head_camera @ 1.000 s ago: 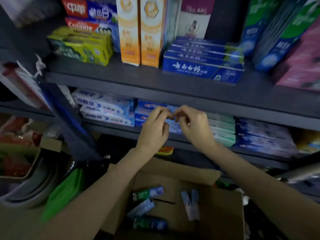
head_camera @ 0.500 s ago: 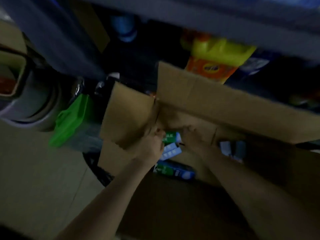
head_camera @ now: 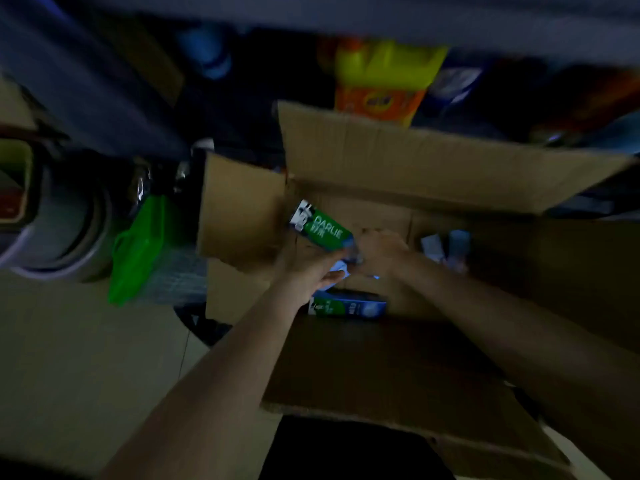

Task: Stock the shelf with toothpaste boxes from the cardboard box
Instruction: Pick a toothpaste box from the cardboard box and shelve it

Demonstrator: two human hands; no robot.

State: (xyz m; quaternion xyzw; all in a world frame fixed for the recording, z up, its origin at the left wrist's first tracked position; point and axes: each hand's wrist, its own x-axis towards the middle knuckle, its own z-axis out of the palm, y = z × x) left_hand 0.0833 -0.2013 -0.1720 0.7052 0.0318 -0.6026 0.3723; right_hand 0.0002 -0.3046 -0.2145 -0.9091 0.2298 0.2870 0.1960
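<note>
Green toothpaste box [head_camera: 321, 227] now raised, prob. L-held.

A single head-worn view looks steeply down from close above the open cardboard box [head_camera: 398, 157]. It faces forward toward the shelf edge [head_camera: 381, 15], which crosses the frame beyond the box's far flap. The floor [head_camera: 69, 358] lies left of the box.

One cardboard box [head_camera: 398, 157], four or so toothpaste boxes [head_camera: 320, 226], two hands [head_camera: 308, 268].

Cardboard box [head_camera: 398, 161] on floor, below shelf edge [head_camera: 346, 15]. Inside: both hands, left hand [head_camera: 311, 265] beside right hand [head_camera: 377, 251]; one toothpaste box [head_camera: 346, 306] lying under them. Bag [head_camera: 138, 247] left of box.
</note>
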